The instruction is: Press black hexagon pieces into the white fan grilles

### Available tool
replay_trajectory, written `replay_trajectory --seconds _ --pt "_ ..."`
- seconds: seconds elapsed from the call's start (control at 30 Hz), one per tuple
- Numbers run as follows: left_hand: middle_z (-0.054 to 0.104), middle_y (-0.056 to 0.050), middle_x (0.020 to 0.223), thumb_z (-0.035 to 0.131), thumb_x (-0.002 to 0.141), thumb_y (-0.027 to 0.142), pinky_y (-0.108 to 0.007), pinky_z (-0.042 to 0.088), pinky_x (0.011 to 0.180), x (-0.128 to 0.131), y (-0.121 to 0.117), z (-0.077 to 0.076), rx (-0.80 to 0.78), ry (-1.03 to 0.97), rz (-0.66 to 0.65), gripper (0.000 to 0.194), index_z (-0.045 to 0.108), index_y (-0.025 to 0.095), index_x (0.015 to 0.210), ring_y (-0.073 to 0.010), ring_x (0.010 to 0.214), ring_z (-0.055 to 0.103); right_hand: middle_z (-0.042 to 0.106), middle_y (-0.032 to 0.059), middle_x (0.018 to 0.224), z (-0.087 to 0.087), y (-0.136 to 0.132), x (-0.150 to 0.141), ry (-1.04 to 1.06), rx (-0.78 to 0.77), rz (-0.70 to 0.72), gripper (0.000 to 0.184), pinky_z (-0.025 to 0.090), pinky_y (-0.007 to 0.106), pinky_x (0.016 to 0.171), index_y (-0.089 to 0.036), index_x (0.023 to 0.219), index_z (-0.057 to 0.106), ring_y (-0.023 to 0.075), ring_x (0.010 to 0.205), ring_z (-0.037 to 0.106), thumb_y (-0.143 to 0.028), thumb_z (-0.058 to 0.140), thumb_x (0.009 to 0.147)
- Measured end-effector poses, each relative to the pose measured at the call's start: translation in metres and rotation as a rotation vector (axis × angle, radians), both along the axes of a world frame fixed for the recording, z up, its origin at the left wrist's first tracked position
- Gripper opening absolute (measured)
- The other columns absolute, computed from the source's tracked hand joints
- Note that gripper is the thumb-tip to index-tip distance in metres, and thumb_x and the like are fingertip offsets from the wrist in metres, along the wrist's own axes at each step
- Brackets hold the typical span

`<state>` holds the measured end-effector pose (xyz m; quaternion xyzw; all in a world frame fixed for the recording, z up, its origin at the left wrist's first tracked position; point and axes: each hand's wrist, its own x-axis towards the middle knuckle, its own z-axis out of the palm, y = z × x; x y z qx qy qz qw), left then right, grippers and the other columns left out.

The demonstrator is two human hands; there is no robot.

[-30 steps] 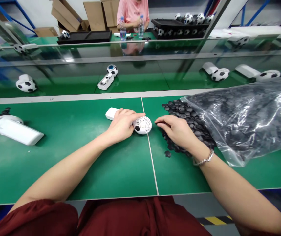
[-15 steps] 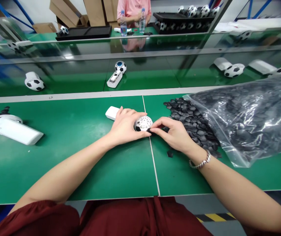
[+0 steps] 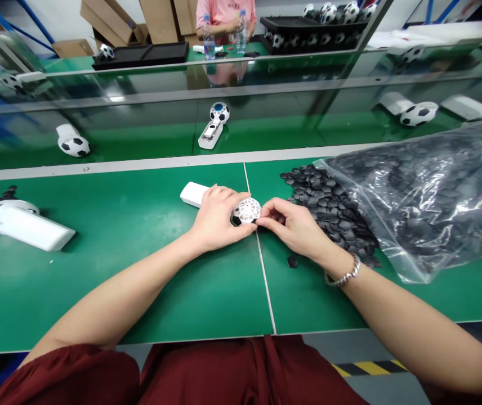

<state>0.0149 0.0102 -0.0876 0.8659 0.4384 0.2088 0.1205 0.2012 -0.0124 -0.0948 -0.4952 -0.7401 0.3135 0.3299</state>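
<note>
My left hand (image 3: 219,219) is wrapped round the football-patterned head of a white handheld fan (image 3: 247,211), its openwork face turned up. The fan's white handle (image 3: 193,194) lies on the green table, sticking out to the left behind my fingers. At the right rim of the head, my right hand (image 3: 285,223) pinches thumb and forefinger together on a small black pentagon piece, mostly hidden by the fingertips. Just right of that hand spreads a pile of black pentagon pieces (image 3: 329,202), and one loose piece (image 3: 292,261) lies nearer to me.
A clear plastic bag (image 3: 431,197) full of black pieces lies at right. Another white fan (image 3: 30,225) rests at left beside more pieces. Beyond a pale rail, a green belt carries several football fans (image 3: 213,126). A person in pink (image 3: 226,17) sits across, behind bottles and black trays.
The fans on the belt have shifted right. My right fingertips remain at the fan head's rim, where less of the black piece shows. My left hand keeps its hold.
</note>
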Motion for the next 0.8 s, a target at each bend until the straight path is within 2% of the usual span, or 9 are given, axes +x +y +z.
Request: replay_trajectory --seconds 0.13,0.23,0.33,0.47,0.57,0.63,0.8 --pt "0.059 -0.008 0.100 0.063 0.066 0.053 -0.045 0.029 0.098 -0.003 0.003 -0.001 -0.021 -0.025 -0.059 0.059 0.055 0.017 0.111 -0.0250 0.098 0.049 0.059 -0.0004 0.070 0.004 0.002 0.009 -0.148 -0.085 0.018 0.012 0.042 0.024 0.058 -0.018 0.075 0.060 0.0116 0.061 0.052 -0.030 0.062 0.076" --pt "0.059 -0.008 0.104 0.065 0.063 0.056 -0.048 0.022 0.103 -0.006 0.006 0.001 -0.037 -0.023 -0.085 0.064 0.054 0.017 0.112 -0.0257 0.102 0.048 0.060 0.0020 0.082 0.003 0.001 0.012 -0.347 -0.028 0.042 0.013 0.042 0.027 0.064 -0.020 0.085 0.064 0.0147 0.071 0.055 -0.028 0.063 0.074" --pt "0.058 -0.007 0.113 0.065 0.066 0.047 -0.053 0.013 0.105 -0.007 0.006 0.006 -0.109 0.008 -0.119 0.059 0.051 0.020 0.117 -0.0294 0.117 0.039 0.059 0.0034 0.088 0.002 -0.001 0.009 -0.470 0.008 0.048 0.012 0.042 0.027 0.065 -0.021 0.088 0.063 0.0167 0.078 0.055 -0.026 0.060 0.077" --pt "0.048 -0.005 0.129 0.063 0.069 0.034 -0.059 0.007 0.104 -0.006 0.002 0.011 -0.226 0.030 -0.130 0.060 0.043 0.024 0.125 -0.0328 0.132 0.017 0.059 0.0015 0.079 0.004 -0.002 0.009 -0.401 -0.027 0.102 0.003 0.042 0.026 0.065 -0.019 0.078 0.059 0.0144 0.072 0.055 -0.021 0.059 0.077" --pt "0.047 -0.006 0.130 0.064 0.068 0.035 -0.061 0.004 0.104 -0.005 -0.001 0.011 -0.231 0.006 -0.097 0.062 0.043 0.022 0.125 -0.0337 0.133 0.012 0.059 -0.0013 0.070 0.008 -0.003 0.014 -0.268 -0.079 0.123 0.004 0.042 0.023 0.059 -0.019 0.082 0.058 0.0119 0.063 0.054 -0.021 0.056 0.079" --pt "0.048 -0.006 0.129 0.065 0.068 0.034 -0.061 0.002 0.104 -0.005 0.000 0.011 -0.254 0.002 -0.117 0.060 0.044 0.022 0.124 -0.0337 0.134 0.010 0.061 -0.0004 0.074 0.012 -0.003 0.017 -0.209 -0.036 0.115 0.010 0.043 0.024 0.061 -0.020 0.088 0.060 0.0121 0.066 0.055 -0.022 0.054 0.080" --pt "0.042 -0.008 0.134 0.060 0.068 0.022 -0.050 0.015 0.108 -0.009 0.005 0.012 -0.350 -0.055 -0.241 0.062 0.041 0.019 0.126 -0.0294 0.136 0.004 0.065 0.0023 0.086 0.014 -0.005 0.014 -0.106 0.080 0.134 0.013 0.045 0.027 0.073 -0.021 0.086 0.065 0.0143 0.079 0.058 -0.022 0.052 0.083"
